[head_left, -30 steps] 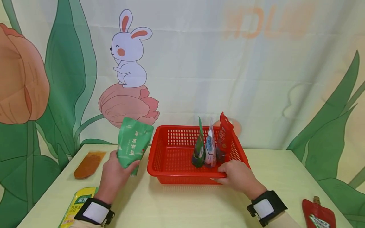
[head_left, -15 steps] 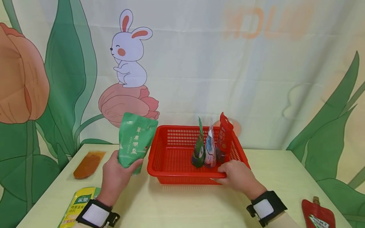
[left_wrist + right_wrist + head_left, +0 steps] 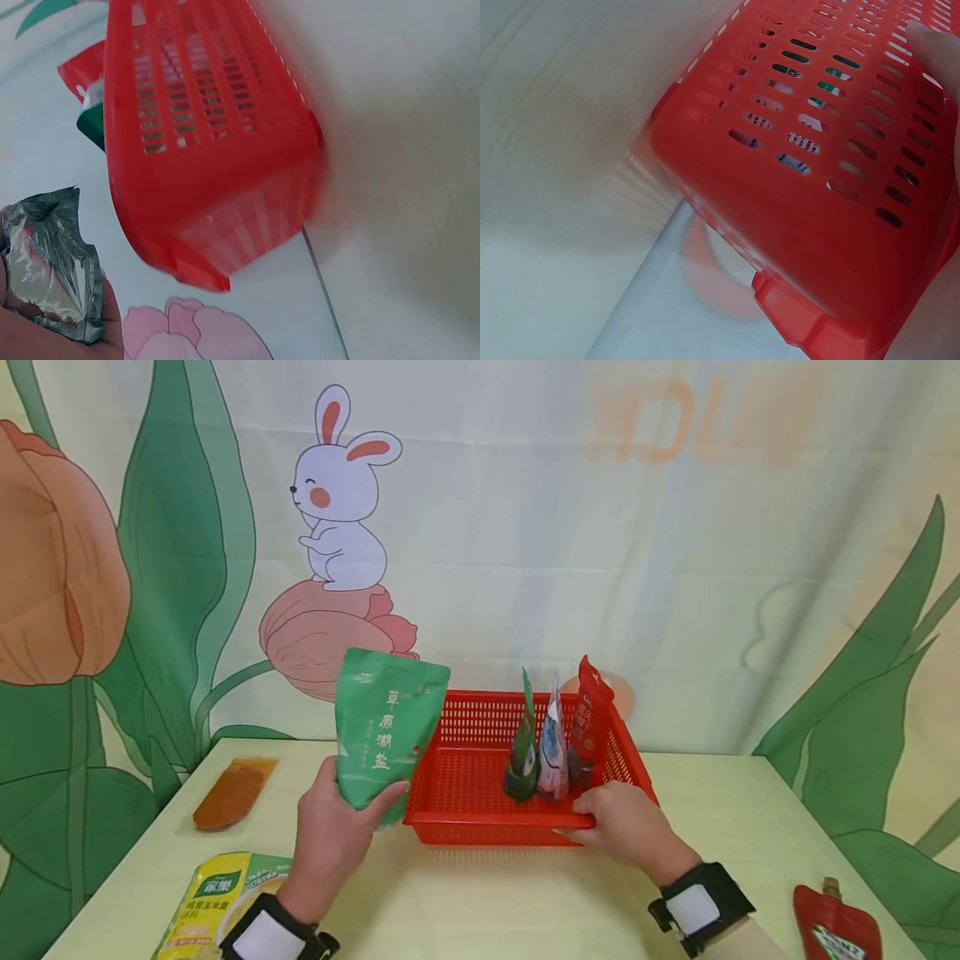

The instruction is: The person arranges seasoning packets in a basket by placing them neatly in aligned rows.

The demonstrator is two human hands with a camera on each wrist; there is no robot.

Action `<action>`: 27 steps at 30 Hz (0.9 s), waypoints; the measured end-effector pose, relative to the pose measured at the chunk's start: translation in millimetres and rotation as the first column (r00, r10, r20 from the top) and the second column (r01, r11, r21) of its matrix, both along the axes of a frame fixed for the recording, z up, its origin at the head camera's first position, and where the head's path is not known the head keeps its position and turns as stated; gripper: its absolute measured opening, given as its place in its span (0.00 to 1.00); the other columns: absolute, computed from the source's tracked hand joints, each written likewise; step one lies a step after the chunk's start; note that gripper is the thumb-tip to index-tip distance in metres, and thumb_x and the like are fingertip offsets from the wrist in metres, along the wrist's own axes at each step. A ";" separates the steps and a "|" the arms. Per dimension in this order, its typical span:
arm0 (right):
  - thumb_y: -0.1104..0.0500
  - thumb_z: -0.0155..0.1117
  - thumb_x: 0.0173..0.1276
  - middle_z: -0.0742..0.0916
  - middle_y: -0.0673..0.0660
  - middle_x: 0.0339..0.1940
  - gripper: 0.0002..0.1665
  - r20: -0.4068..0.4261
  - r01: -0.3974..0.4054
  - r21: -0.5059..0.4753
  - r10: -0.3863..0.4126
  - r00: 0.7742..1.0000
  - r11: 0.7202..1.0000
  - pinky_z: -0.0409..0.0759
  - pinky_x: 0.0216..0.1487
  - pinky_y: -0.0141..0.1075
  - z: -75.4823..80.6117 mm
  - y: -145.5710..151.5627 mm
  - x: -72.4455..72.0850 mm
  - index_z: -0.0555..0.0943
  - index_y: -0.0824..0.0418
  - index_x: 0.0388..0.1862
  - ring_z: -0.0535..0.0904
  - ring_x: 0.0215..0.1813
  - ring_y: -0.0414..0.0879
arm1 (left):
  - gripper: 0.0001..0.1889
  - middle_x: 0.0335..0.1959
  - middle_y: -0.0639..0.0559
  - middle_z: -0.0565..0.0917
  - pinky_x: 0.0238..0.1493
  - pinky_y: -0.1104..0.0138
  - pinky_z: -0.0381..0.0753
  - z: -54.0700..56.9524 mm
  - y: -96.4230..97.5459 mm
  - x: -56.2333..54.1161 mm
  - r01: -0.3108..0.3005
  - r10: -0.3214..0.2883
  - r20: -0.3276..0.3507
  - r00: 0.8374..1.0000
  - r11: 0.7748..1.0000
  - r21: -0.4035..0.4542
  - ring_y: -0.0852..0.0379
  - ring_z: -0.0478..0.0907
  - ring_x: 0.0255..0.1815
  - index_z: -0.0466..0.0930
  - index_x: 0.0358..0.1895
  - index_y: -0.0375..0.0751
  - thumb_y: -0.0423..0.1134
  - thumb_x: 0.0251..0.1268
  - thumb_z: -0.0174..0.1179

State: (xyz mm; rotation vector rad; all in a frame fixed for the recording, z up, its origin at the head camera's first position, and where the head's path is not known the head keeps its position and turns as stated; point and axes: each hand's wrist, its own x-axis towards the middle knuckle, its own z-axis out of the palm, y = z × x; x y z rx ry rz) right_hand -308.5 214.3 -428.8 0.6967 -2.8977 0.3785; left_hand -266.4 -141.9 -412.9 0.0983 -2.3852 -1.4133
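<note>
My left hand (image 3: 341, 822) holds a green bag of salt (image 3: 386, 727) upright by its lower part, thumb across the front. The bag overlaps the left end of a red plastic basket (image 3: 480, 819) in the head view. Seen from the left wrist, the bag's underside (image 3: 56, 262) is silvery and crinkled, and the basket's end wall (image 3: 217, 172) is beside it. My right hand (image 3: 630, 827) grips the basket's front rim near its right corner. Inside, toward the right, stand a green packet (image 3: 521, 764), a pale blue-and-white packet (image 3: 553, 756) and a red packet (image 3: 590, 718).
On the pale table (image 3: 495, 910), a flat clear packet with brown contents (image 3: 234, 793) lies at the left, behind a yellow pouch (image 3: 206, 906). A red ketchup pouch (image 3: 836, 922) lies at the right front. A printed cloth (image 3: 675, 568) hangs behind the table.
The left hand has carried the bag of salt rightward and slightly up, from beside the basket to overlapping its left end. More of the yellow pouch shows. Right hand and basket have stayed put.
</note>
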 end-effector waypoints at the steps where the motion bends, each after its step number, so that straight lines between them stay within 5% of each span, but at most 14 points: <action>1: 0.50 0.82 0.57 0.87 0.42 0.24 0.08 -0.001 -0.004 0.000 0.004 1.000 1.000 0.86 0.45 0.39 0.7 -0.1 0.5 0.90 0.51 0.28 0.76 0.28 0.36 | 0.44 0.56 0.42 0.83 0.47 0.58 0.85 0.7 3.2 1.7 0.012 -0.012 0.003 1.000 1.000 0.012 0.45 0.82 0.50 0.67 0.64 0.39 0.64 0.54 0.73; 27: 0.51 0.82 0.56 0.87 0.42 0.24 0.08 0.008 0.003 -0.005 -0.003 1.000 1.000 0.87 0.44 0.39 1.9 -0.7 2.0 0.89 0.51 0.28 0.76 0.28 0.37 | 0.38 0.49 0.48 0.85 0.44 0.65 0.84 -10.1 63.4 30.2 0.150 -0.162 0.034 0.986 0.963 0.225 0.53 0.82 0.43 0.72 0.59 0.43 0.56 0.49 0.80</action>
